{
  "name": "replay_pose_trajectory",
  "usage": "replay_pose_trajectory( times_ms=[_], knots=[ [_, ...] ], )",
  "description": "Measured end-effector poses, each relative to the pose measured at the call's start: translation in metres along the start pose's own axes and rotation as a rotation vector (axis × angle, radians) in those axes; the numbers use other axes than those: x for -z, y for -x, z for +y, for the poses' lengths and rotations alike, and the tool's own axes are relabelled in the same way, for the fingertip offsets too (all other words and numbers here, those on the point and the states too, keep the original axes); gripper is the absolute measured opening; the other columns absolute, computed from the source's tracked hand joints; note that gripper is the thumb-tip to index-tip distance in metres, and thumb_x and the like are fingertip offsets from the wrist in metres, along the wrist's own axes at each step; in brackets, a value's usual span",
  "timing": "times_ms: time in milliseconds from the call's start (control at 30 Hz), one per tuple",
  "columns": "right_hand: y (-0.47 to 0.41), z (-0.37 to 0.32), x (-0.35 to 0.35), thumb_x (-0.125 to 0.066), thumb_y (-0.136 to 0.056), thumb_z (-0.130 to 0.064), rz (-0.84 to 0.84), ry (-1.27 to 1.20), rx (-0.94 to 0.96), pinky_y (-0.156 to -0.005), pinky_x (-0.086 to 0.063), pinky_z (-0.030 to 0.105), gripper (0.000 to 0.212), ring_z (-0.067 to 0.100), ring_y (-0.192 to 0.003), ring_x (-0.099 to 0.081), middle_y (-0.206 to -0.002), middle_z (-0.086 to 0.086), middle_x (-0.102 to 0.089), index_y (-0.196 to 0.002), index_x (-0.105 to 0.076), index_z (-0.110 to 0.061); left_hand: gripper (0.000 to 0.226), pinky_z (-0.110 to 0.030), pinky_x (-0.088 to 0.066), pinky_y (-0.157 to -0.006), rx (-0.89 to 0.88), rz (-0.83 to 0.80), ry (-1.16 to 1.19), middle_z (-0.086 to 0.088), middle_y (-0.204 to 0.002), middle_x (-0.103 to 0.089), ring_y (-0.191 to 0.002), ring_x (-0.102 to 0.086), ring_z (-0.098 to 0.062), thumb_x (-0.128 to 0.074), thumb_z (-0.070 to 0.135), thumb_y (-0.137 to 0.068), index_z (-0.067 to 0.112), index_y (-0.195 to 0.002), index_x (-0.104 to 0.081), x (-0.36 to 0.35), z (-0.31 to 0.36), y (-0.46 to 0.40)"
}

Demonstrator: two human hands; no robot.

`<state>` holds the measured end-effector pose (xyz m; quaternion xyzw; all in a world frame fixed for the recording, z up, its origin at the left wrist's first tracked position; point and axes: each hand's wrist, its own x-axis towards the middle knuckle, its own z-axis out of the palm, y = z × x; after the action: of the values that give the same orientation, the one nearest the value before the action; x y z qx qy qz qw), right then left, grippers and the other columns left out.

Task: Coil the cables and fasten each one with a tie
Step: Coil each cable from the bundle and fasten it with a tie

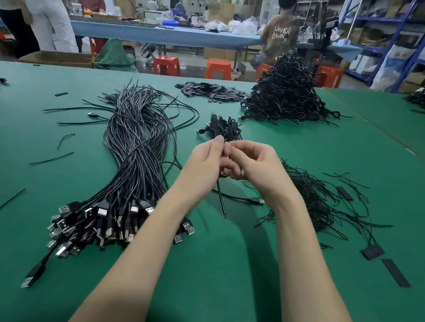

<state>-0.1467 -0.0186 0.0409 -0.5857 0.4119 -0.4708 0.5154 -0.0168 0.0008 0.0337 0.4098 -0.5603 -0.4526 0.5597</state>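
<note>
Both grips are closed on one thin black cable [222, 200]: left hand [206, 160] and right hand [252, 164] pinch it together above the green table [221, 277]. Its loose tail hangs downward toward the person, lengthwise, equally near both.

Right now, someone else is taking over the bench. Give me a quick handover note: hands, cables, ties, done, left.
Left hand and right hand: both raised over the green table, fingers pinched on one black cable between them; its tail hangs to the table, with a USB plug lying near the right wrist.
Uncoiled cables: big bundle on the left, plugs toward you.
Ties: loose pile on the right.
Done: small heap of coiled cables just beyond the hands, large heap farther back right.
Left: finish tying this cable, then work through the left bundle.
</note>
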Motion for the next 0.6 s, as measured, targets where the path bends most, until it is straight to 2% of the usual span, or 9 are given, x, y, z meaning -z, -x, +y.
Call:
replay_pose_trajectory(
  times_ms=[67, 133, 200, 267, 333, 400, 500, 600],
  knots=[
    [-0.002, 0.0, -0.004, -0.061, -0.102, -0.013, 0.032, 0.048, 0.039, -0.052, -0.045, 0.021, 0.017, 0.009, -0.049, -0.052, -0.064, 0.002, -0.062, -0.104, -0.07, 0.002, 0.039, -0.022, -0.047, -0.057, -0.071, 0.083, -0.122, 0.002, -0.055, -0.059, -0.051, -0.058, -0.013, -0.029, 0.023, -0.111, 0.014, -0.076, -0.045, -0.006, -0.004, 0.0],
    [-0.002, 0.001, 0.0, -0.058, -0.103, -0.017, -0.02, 0.116, 0.032, -0.05, -0.04, 0.018, 0.015, 0.007, -0.052, -0.05, -0.061, -0.005, -0.06, -0.101, -0.072, -0.011, 0.04, -0.023, -0.045, -0.057, -0.091, 0.083, -0.112, 0.006, -0.052, -0.054, -0.051, -0.054, -0.011, -0.028, 0.023, -0.111, 0.014, -0.076, -0.043, -0.006, -0.006, 0.0],
    [0.001, 0.002, 0.011, -0.06, -0.102, -0.026, -0.141, 0.08, -0.055, -0.05, -0.042, 0.016, 0.015, 0.006, -0.059, -0.053, -0.068, -0.006, -0.064, -0.103, -0.073, -0.019, 0.039, -0.024, -0.043, -0.057, -0.034, -0.023, 0.124, 0.011, -0.048, -0.043, -0.05, -0.047, -0.011, -0.025, 0.023, -0.111, 0.015, -0.076, -0.041, -0.003, -0.002, 0.001],
    [0.005, 0.003, 0.022, -0.064, -0.099, -0.031, -0.253, -0.025, -0.145, -0.051, -0.042, 0.016, 0.02, 0.007, -0.061, -0.053, -0.079, -0.004, -0.068, -0.108, -0.073, -0.016, 0.037, -0.022, -0.045, -0.054, 0.065, -0.178, 0.401, 0.011, -0.052, -0.032, -0.051, -0.043, -0.011, -0.025, 0.025, -0.111, 0.016, -0.078, -0.039, 0.002, 0.004, 0.003],
    [0.007, 0.005, 0.025, -0.067, -0.095, -0.031, -0.256, -0.073, -0.159, -0.05, -0.041, 0.015, 0.023, 0.006, -0.059, -0.052, -0.08, -0.003, -0.07, -0.108, -0.073, -0.012, 0.036, -0.021, -0.047, -0.055, 0.117, -0.245, 0.476, 0.01, -0.054, -0.029, -0.053, -0.045, -0.011, -0.025, 0.026, -0.111, 0.015, -0.079, -0.039, 0.005, 0.007, 0.004],
    [0.006, 0.006, 0.022, -0.069, -0.096, -0.027, -0.162, 0.002, -0.115, -0.05, -0.044, 0.015, 0.019, 0.006, -0.058, -0.053, -0.074, -0.004, -0.069, -0.1, -0.075, -0.009, 0.037, -0.021, -0.048, -0.057, 0.119, -0.199, 0.374, 0.01, -0.05, -0.035, -0.054, -0.052, -0.012, -0.025, 0.025, -0.111, 0.014, -0.079, -0.04, 0.004, 0.006, 0.003],
    [0.003, 0.007, 0.013, -0.068, -0.098, -0.024, -0.037, 0.174, -0.02, -0.051, -0.047, 0.017, 0.019, 0.009, -0.055, -0.055, -0.064, 0.0, -0.068, -0.086, -0.077, -0.011, 0.039, -0.022, -0.049, -0.057, 0.061, -0.033, 0.06, 0.001, -0.049, -0.056, -0.052, -0.058, -0.015, -0.026, 0.023, -0.111, 0.013, -0.077, -0.042, -0.001, 0.0, 0.001],
    [0.001, 0.009, 0.007, -0.07, -0.096, -0.032, 0.018, 0.247, 0.046, -0.054, -0.043, 0.021, 0.024, 0.012, -0.055, -0.051, -0.061, 0.0, -0.066, -0.079, -0.078, -0.018, 0.042, -0.032, -0.049, -0.064, -0.056, 0.123, -0.209, 0.002, -0.052, -0.061, -0.054, -0.058, -0.018, -0.03, 0.027, -0.11, 0.016, -0.073, -0.046, -0.005, -0.008, -0.001]
  ],
)
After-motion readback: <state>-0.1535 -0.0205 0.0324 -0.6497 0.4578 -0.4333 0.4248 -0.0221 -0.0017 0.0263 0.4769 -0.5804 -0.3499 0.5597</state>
